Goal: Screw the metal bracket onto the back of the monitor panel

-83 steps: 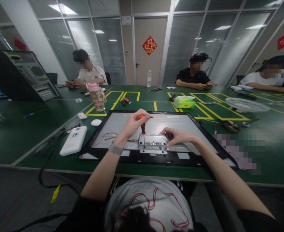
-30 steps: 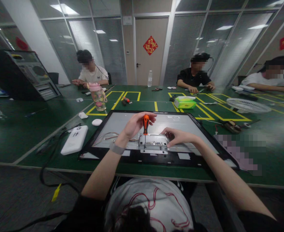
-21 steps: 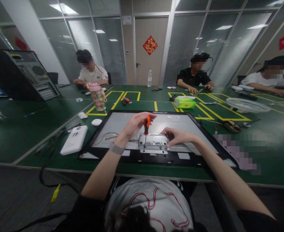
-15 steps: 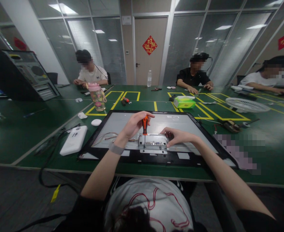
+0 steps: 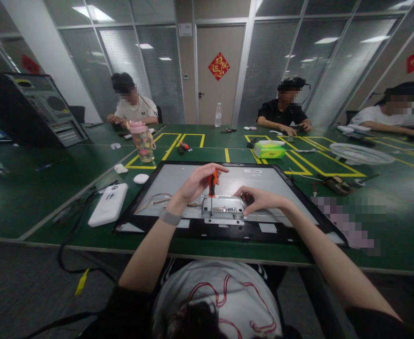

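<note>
My left hand (image 5: pixel 200 181) is closed around the top of an orange and black screwdriver (image 5: pixel 211 186). The screwdriver stands upright, its shaft pointing down at the left part of a silver metal bracket (image 5: pixel 224 203) with a row of connectors. My right hand (image 5: pixel 254 198) grips the right end of this bracket between thumb and fingers. The bracket lies near the front of a large display panel (image 5: pixel 266 186), back side up, with a black frame. Thin wires (image 5: pixel 161 197) run to the bracket's left side.
A white power bank (image 5: pixel 108 205), a pink-lidded bottle (image 5: pixel 142 143) and a computer case (image 5: pixel 34 110) are to the left. Behind the panel lie pliers (image 5: pixel 183 147) and a green packet (image 5: pixel 269 149). A fan grille (image 5: pixel 360 154) is at right. Several people sit across the table.
My left fingers have shifted around the screwdriver handle, uncovering more of it, then closing again. My right hand stays on the bracket. Across the table, a person's hands have moved.
</note>
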The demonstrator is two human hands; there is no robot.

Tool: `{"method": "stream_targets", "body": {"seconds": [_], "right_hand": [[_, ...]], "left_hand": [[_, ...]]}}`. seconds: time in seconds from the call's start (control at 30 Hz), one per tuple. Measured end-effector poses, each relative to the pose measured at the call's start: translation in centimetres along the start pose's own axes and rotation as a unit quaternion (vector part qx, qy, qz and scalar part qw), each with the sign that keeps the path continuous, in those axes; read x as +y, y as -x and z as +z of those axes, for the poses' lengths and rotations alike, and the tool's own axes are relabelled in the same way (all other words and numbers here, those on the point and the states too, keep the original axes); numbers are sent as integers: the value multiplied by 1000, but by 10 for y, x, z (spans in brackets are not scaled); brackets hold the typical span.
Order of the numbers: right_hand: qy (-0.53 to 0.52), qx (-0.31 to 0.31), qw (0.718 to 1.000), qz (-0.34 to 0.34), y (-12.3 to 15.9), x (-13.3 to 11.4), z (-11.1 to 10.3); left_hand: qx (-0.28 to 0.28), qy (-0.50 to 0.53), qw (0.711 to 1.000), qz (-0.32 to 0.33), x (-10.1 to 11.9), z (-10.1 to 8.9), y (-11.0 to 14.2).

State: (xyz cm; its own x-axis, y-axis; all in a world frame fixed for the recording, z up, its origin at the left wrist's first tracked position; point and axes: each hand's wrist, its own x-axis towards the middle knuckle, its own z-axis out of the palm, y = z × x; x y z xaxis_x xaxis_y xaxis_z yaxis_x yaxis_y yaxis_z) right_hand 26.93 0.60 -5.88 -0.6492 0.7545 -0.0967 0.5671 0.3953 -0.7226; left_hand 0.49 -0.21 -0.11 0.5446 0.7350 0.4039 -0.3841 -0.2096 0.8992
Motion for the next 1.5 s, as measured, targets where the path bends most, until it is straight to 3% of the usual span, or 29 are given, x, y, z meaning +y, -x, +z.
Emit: {"method": "stream_targets", "body": {"seconds": [0.17,0.4,0.57,0.83,1.1,1.33,1.5], "right_hand": [[-2,2,1000,5,0,-2,0],[1,1,1000,5,0,-1,-1],[2,2,1000,7,0,-1,0],[3,-1,1000,4,1,-1,-1],[-1,0,1000,13,0,-1,-1],[-8,-2,1000,6,1,-3,-1],[4,2,1000,9,1,-1,-1]], "left_hand": [[-15,19,1000,2,-2,1,0],[28,-24,999,7,-1,-1,0],[20,12,1000,19,-2,0,-1],[49,-54,997,10,-2,-1,0],[6,23,1000,9,-2,0,-1],[56,-37,998,13,0,2,0],[27,15,999,21,-3,1,-2]]}}
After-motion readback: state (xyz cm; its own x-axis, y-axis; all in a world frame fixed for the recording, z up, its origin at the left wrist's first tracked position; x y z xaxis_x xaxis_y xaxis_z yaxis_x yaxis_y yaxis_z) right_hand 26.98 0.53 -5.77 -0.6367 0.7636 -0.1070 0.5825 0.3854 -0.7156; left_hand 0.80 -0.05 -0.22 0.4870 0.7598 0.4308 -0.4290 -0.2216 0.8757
